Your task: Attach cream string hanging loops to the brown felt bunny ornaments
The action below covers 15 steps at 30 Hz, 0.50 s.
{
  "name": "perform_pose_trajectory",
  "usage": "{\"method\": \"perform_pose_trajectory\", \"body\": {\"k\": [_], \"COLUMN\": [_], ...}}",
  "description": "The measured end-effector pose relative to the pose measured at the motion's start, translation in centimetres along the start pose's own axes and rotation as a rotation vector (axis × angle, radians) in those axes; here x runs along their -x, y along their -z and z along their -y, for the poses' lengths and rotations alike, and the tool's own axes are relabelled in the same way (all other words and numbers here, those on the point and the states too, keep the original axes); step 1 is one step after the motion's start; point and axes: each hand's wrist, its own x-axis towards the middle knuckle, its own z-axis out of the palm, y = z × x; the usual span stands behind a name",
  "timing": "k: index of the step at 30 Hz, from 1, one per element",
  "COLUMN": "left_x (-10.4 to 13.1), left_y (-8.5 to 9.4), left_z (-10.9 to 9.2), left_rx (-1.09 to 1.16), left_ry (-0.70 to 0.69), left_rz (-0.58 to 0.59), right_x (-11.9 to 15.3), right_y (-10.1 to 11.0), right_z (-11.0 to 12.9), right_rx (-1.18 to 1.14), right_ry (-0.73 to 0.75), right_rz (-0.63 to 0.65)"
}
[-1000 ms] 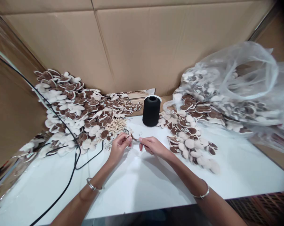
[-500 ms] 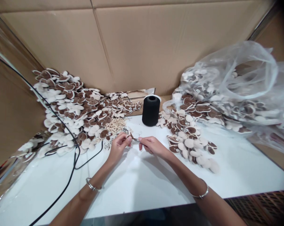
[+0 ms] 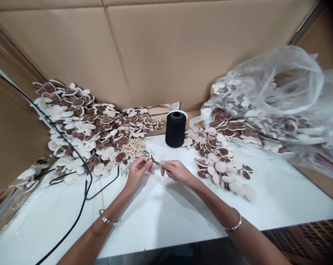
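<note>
My left hand [image 3: 137, 173] is closed, pinching a small brown fabric piece [image 3: 150, 159] between thumb and fingers. My right hand [image 3: 179, 171] is closed around a slim metal tool [image 3: 158, 163] whose tip points left and meets the brown piece. Too little of the tool shows to tell tweezers from thread snips. Just beyond my left hand lies a heap of small cream bows or cord bits [image 3: 134, 147], with dark scraps beside it. A black thread cone [image 3: 175, 130] stands upright behind both hands.
A large heap of brown-and-white plush pieces [image 3: 83, 127] fills the left. More plush pieces [image 3: 221, 167] lie at right, beside a clear plastic bag [image 3: 290, 81] full of them. A black cable [image 3: 85, 198] crosses the white table [image 3: 183, 221]; cardboard walls [image 3: 166, 55] enclose it.
The view has shifted slightly. Both hands stay together in nearly the same place, with the metal tool still against the brown fabric piece.
</note>
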Motion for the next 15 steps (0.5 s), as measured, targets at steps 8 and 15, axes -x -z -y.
{"method": "perform_pose_trajectory", "body": {"k": [8, 15], "left_x": [-0.13, -0.11], "left_y": [-0.11, -0.33], "left_z": [0.06, -0.10], "left_rx": [0.088, 0.229], "left_ry": [0.042, 0.107], "left_rz": [-0.010, -0.025], "right_x": [-0.19, -0.26], "right_y": [-0.36, -0.55], "right_z": [-0.20, -0.15], "right_rx": [-0.206, -0.296], "right_ry": [-0.006, -0.025], "right_rz": [0.064, 0.111]}}
